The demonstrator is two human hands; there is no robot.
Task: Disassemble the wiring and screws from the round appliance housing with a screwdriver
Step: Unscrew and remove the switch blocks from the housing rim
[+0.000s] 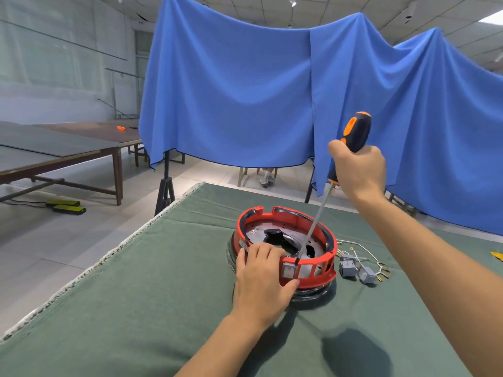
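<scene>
A round red appliance housing (304,217) with a metal plate inside stands on the green cloth-covered table (163,295). My left hand (261,278) grips its near rim, fingers over the top edge and thumb against the outer wall beside a grey rocker switch (288,270). My right hand (359,170) holds a long screwdriver (353,131) by its black and orange handle. Its metal shaft slants down into the housing, with the tip at the inner rim just above the switch. Loose white wires with grey parts and brass terminals (359,268) lie on the cloth right of the housing.
A blue cloth (245,91) hangs as a backdrop behind the table. Long dark tables (54,151) stand at the left, with yellow-black objects (68,206) on the floor below. A seated person's shoes (266,178) show under the cloth. A yellow item (496,255) sits at the right edge.
</scene>
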